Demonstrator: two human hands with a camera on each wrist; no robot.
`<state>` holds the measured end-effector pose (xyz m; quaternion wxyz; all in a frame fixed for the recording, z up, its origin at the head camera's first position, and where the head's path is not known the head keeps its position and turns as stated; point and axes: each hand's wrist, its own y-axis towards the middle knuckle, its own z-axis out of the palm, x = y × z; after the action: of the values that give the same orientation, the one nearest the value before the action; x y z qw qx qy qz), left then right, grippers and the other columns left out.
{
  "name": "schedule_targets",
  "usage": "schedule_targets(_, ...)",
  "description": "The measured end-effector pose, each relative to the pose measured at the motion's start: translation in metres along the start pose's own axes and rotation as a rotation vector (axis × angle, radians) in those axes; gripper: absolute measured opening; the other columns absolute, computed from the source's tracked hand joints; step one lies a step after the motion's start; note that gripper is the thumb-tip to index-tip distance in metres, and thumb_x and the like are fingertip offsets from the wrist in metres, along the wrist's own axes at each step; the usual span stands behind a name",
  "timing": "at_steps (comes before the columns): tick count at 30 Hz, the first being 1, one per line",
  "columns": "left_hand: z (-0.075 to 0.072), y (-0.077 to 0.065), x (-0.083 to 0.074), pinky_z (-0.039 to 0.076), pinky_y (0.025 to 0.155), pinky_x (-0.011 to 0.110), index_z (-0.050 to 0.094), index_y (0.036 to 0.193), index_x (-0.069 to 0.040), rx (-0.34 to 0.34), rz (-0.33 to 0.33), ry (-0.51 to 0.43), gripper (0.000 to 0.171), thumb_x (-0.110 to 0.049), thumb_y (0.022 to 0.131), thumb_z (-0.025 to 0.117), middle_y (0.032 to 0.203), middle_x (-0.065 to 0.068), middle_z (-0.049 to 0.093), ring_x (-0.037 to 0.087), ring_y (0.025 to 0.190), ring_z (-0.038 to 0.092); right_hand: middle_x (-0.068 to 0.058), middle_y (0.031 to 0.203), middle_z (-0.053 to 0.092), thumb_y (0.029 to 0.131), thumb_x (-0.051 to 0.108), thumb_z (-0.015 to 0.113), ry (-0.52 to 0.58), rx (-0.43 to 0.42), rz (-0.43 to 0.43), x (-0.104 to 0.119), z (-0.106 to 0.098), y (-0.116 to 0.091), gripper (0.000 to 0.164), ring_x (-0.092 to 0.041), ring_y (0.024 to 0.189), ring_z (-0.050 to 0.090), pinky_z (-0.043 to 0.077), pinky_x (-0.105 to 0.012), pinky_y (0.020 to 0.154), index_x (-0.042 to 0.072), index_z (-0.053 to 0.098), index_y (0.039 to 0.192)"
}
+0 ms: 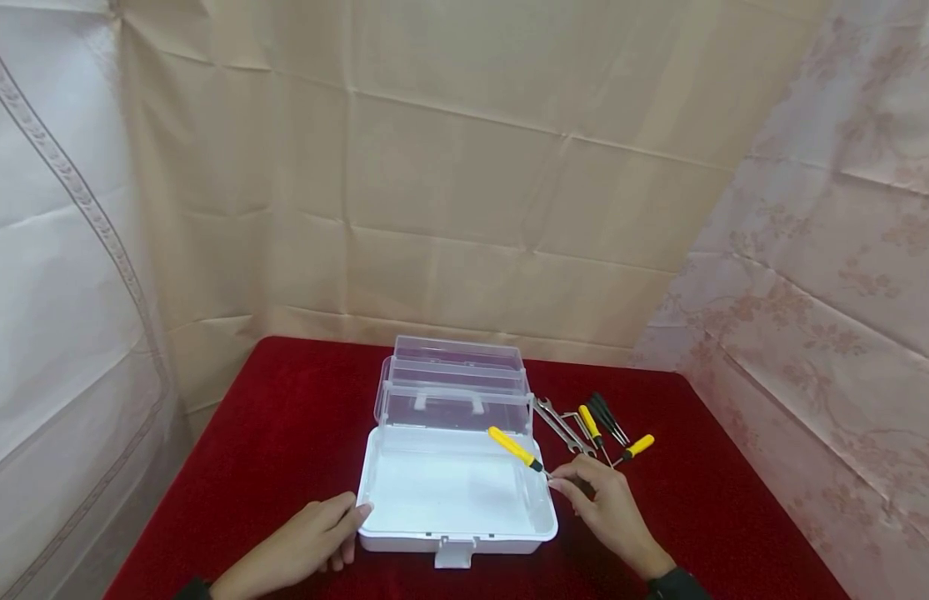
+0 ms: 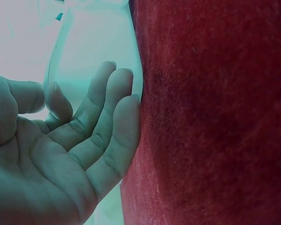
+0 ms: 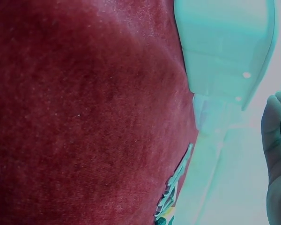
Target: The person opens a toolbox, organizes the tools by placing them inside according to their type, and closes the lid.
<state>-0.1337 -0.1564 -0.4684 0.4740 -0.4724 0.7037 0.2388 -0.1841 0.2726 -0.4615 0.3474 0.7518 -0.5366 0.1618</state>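
Observation:
A white plastic toolbox (image 1: 452,546) stands with its clear lid (image 1: 452,408) raised at the back. At its left front corner my left hand (image 1: 307,537) holds the wall, thumb over the rim and fingers along the outside. That wall (image 2: 91,47) shows behind the fingers in the left wrist view. Over the toolbox's right wall, my right hand (image 1: 602,504) pinches a screwdriver (image 1: 512,447) by its metal shaft. The yellow-and-black handle points up and left over the inside. In the right wrist view only part of the hand (image 3: 278,140) shows, and the screwdriver is out of sight.
Right of the toolbox lie wrenches (image 1: 560,429), hex keys (image 1: 576,423), a yellow screwdriver (image 1: 590,421), another yellow-handled one (image 1: 640,445) and black-handled tools (image 1: 601,410). A red cloth (image 1: 284,433) covers the table; hanging beige fabric (image 1: 449,167) closes off the back.

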Motion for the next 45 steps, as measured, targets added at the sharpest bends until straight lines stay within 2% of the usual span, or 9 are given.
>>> schedule_targets(6,0.0,-0.002,-0.003,0.052,0.055,0.031,0.058,0.092,-0.009,0.0,0.001,0.007,0.034,-0.037,0.109,0.049,0.072,0.002,0.063,0.019,0.061,0.06,0.021,0.09,0.067,0.087,0.007,0.083,-0.014,0.005,-0.031,0.002,0.001,-0.001,0.027,-0.007,0.074,0.062,0.059,-0.026,0.07,0.031,0.076,0.096)
schedule_targets(9,0.0,-0.002,-0.004,0.052,0.055,0.031,0.058,0.093,-0.009,0.001,-0.007,0.009,0.033,-0.037,0.109,0.049,0.073,0.003,0.063,0.019,0.061,0.06,0.022,0.09,0.067,0.086,0.007,0.084,-0.019,0.01,-0.038,0.002,0.0,-0.002,0.028,-0.006,0.076,0.063,0.059,-0.027,0.074,0.031,0.076,0.097)
schedule_targets(22,0.001,-0.001,-0.003,0.052,0.056,0.031,0.058,0.093,-0.009,0.001,-0.017,0.013,0.034,-0.038,0.109,0.049,0.072,0.003,0.062,0.019,0.062,0.059,0.024,0.089,0.066,0.086,0.009,0.084,-0.017,0.013,-0.1,0.004,0.001,-0.001,0.027,-0.004,0.075,0.061,0.059,-0.028,0.074,0.032,0.076,0.097)
schedule_targets(28,0.002,0.0,-0.002,0.052,0.055,0.031,0.058,0.092,-0.009,-0.004,-0.017,0.014,0.034,-0.037,0.109,0.049,0.072,0.003,0.062,0.019,0.062,0.059,0.023,0.088,0.066,0.087,0.012,0.084,0.003,0.026,-0.102,0.007,0.003,-0.001,0.026,-0.005,0.074,0.061,0.057,-0.026,0.072,0.034,0.076,0.097)
schedule_targets(45,0.002,0.001,0.0,0.052,0.055,0.031,0.058,0.092,-0.009,0.001,-0.023,0.008,0.035,-0.039,0.109,0.049,0.072,0.003,0.062,0.02,0.062,0.059,0.019,0.086,0.066,0.088,0.016,0.084,0.058,0.057,-0.1,0.012,0.007,-0.001,0.017,-0.009,0.067,0.058,0.053,-0.025,0.061,0.029,0.078,0.096)
